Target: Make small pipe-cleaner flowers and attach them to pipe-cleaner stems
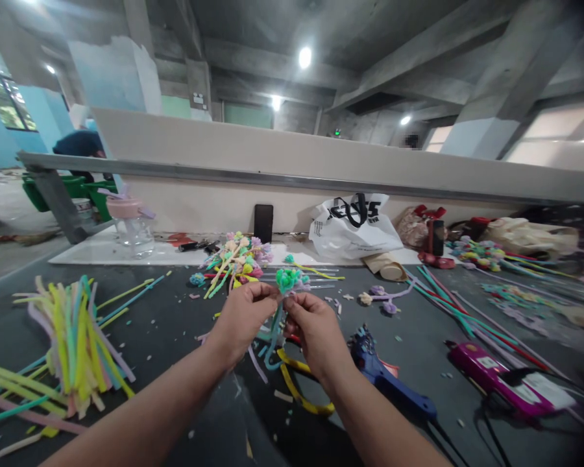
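Observation:
A small pipe-cleaner flower (288, 279) with green and pale purple fuzzy heads is held upright between my two hands. My left hand (250, 310) pinches it from the left, just under the heads. From the right, my right hand (315, 324) closes its fingertips on the same stem area. The blue-green stem (273, 347) hangs below my fingers and curls at its lower end. Yellow-handled scissors (296, 392) lie on the dark table beneath my hands, partly hidden. Behind them sits a pile of finished pipe-cleaner flowers (241, 256).
A blue glue gun (394, 379) and a magenta corded device (503, 379) lie to the right. Cut pipe cleaners (73, 344) are heaped at left. A jar with a pink lid (132, 227), a phone (263, 224) and a white bag (353, 227) stand along the back.

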The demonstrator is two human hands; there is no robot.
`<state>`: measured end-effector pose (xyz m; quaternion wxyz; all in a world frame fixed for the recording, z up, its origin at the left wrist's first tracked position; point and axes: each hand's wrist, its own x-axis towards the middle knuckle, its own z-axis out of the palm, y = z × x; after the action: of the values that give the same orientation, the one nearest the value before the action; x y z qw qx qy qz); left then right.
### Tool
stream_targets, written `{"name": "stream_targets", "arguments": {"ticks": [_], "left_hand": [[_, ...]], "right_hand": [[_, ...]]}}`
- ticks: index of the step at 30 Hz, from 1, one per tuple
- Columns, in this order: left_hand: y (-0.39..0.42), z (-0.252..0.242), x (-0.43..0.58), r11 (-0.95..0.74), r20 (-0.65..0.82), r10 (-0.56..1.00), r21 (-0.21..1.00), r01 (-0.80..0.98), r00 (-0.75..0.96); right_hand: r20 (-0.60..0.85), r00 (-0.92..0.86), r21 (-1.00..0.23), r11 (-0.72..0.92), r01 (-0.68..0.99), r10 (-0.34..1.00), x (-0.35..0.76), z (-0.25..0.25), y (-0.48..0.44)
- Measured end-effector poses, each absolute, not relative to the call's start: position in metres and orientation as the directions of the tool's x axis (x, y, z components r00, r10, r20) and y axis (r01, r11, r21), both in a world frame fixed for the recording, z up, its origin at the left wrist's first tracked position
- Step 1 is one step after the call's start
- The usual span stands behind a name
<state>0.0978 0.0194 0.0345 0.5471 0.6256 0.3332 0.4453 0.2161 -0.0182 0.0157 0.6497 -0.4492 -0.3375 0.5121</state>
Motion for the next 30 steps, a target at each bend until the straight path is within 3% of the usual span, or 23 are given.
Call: {"name": "stream_targets", "arguments": {"ticks": [3, 6, 9, 12, 15, 20, 23, 30], "left_hand": [[0.011, 0.036, 0.099, -0.376, 0.324, 0.907, 0.911, 0.171, 0.271], [0.009, 0.031, 0.096, -0.612, 0.582, 0.785, 0.67, 0.42, 0.214], [0.008, 0.025, 0.092, -0.769, 0.759, 0.578, 0.386, 0.509, 0.298], [0.007, 0.024, 0.091, -0.825, 0.798, 0.465, 0.234, 0.514, 0.383], [0.004, 0.026, 0.093, -0.85, 0.791, 0.46, 0.262, 0.457, 0.403], [0.003, 0.028, 0.099, -0.798, 0.716, 0.596, 0.479, 0.365, 0.363], [0.006, 0.03, 0.097, -0.762, 0.676, 0.646, 0.55, 0.341, 0.354], [0.021, 0.044, 0.083, -0.836, 0.628, 0.548, 0.422, 0.349, 0.552]], "right_hand": [[0.068, 0.294, -0.937, 0.162, -0.309, 0.953, 0.209, 0.019, -0.023], [0.096, 0.215, -0.915, 0.171, -0.366, 0.972, 0.204, 0.026, -0.031], [0.077, 0.208, -0.901, 0.157, -0.403, 0.975, 0.203, 0.029, -0.035], [0.08, 0.25, -0.888, 0.183, -0.422, 0.965, 0.204, 0.026, -0.032], [0.138, 0.312, -0.884, 0.259, -0.388, 0.94, 0.208, 0.021, -0.027], [0.185, 0.398, -0.921, 0.3, -0.248, 0.898, 0.213, 0.018, -0.024], [0.203, 0.4, -0.94, 0.292, -0.175, 0.894, 0.214, 0.021, -0.025], [0.219, 0.32, -0.97, 0.241, -0.028, 0.922, 0.22, 0.019, -0.02]]}}
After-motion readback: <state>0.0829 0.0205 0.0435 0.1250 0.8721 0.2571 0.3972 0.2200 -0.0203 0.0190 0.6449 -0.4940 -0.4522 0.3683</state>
